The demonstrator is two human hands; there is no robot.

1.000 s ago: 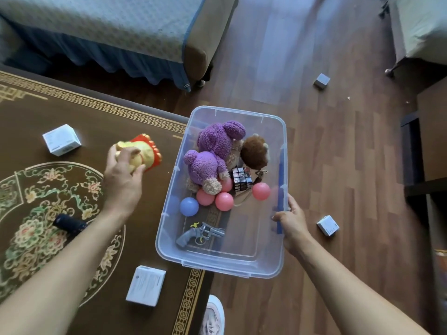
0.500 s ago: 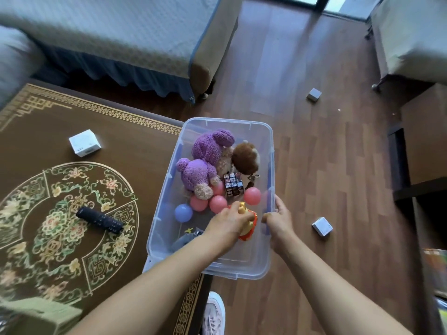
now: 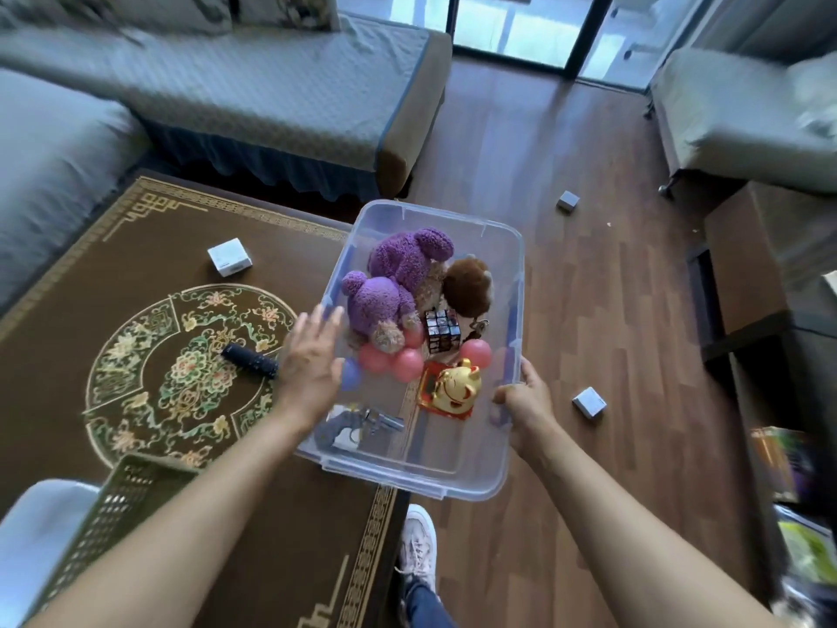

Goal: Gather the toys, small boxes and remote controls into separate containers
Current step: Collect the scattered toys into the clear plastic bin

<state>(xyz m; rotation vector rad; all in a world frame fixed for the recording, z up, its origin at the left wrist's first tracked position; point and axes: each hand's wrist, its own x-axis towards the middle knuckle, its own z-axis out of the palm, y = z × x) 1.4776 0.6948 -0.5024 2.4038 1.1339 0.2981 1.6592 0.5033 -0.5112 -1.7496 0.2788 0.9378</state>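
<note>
Right hand (image 3: 521, 403) clamps the right rim of the clear plastic storage bin (image 3: 407, 477) with curled fingers; whether the bin rests on the table or hangs from that grip is hard to say. Left hand (image 3: 312, 355) hovers at the bin's left wall, fingers spread, holding nothing. Inside the bin, near the right wall, sits the gold lucky-cat figure on a red base (image 3: 455, 387) - beside pink balls (image 3: 407, 364), a puzzle cube (image 3: 441, 330), purple plush toys (image 3: 398, 283) and a grey toy revolver (image 3: 362, 423). Left of the bin lie a black remote control (image 3: 249, 360) and a small white box (image 3: 229, 257) - right of it, a small grey box (image 3: 589, 402) on the floor.
</note>
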